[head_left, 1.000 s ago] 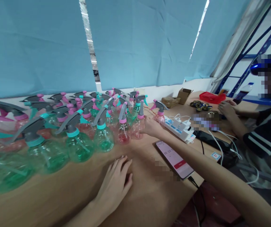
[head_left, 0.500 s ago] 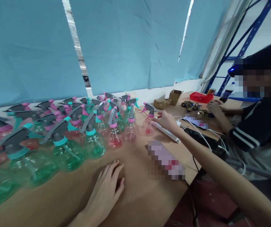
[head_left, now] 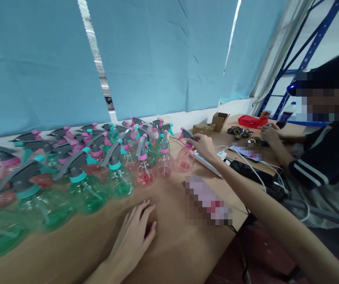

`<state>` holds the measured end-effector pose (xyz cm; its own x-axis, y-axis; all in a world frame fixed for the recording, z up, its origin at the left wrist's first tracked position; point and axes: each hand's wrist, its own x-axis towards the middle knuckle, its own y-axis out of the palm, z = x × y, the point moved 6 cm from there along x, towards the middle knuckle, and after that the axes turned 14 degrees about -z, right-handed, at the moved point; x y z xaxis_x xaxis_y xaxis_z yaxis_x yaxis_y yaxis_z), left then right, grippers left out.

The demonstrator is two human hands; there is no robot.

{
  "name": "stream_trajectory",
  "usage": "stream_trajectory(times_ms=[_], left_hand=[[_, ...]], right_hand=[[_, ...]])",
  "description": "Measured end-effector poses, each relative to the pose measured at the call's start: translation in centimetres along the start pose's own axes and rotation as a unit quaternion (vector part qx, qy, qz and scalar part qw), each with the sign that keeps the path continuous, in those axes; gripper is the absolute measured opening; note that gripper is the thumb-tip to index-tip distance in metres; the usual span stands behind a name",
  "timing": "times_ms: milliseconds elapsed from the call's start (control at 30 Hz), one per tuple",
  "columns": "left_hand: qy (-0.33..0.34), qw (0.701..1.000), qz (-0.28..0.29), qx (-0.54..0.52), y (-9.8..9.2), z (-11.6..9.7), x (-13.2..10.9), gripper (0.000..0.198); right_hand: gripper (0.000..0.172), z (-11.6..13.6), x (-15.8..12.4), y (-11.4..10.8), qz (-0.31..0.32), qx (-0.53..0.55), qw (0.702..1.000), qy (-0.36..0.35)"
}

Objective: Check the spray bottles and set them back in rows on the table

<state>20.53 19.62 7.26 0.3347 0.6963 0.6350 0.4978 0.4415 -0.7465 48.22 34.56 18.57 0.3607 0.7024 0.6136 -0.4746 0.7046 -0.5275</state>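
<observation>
My right hand [head_left: 204, 146] has its fingers closed on the grey head of a pink spray bottle [head_left: 185, 159], which stands upright at the right end of the group. Palm down on the brown table [head_left: 169, 252], my left hand [head_left: 132, 232] rests with fingers stretched and holds nothing. Closest to it are a green spray bottle [head_left: 121, 182] with a turquoise collar and a pink spray bottle [head_left: 145, 172]. Several more green and pink bottles with grey trigger heads crowd the left side. My right fingertips partly cover the gripped head.
A blurred-out phone-like object [head_left: 207, 200] lies between my arms. Behind my right wrist are a white power strip [head_left: 207, 165], cables and a black case [head_left: 250, 173]. Further right a co-worker's hands [head_left: 270, 134] are near a red tray [head_left: 252, 121] and cardboard boxes [head_left: 219, 121].
My right hand has moved slightly left and up, from beside the end bottle onto its spray head. My left hand stays flat in place.
</observation>
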Motion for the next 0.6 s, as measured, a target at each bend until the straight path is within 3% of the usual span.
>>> stream_trajectory(times_ms=[200,300,467,600], left_hand=[[-0.036,0.997,-0.001,-0.064,-0.8,-0.2,0.3,0.026],[-0.073,0.992,0.0,-0.107,-1.3,-1.0,0.9,0.028],[-0.115,0.978,-0.05,-0.169,-3.6,-3.3,2.9,0.063],[-0.142,0.966,-0.093,-0.196,-6.1,-4.2,3.8,0.082]], right_hand=[[0.028,1.8,-3.0,-4.7,-0.052,0.034,0.997,-0.036],[0.028,4.4,-5.9,-6.5,-0.023,0.043,0.996,-0.075],[0.023,9.7,-11.6,-7.7,0.026,0.033,0.989,-0.14],[0.019,13.0,-15.7,-6.9,0.071,0.063,0.982,-0.163]])
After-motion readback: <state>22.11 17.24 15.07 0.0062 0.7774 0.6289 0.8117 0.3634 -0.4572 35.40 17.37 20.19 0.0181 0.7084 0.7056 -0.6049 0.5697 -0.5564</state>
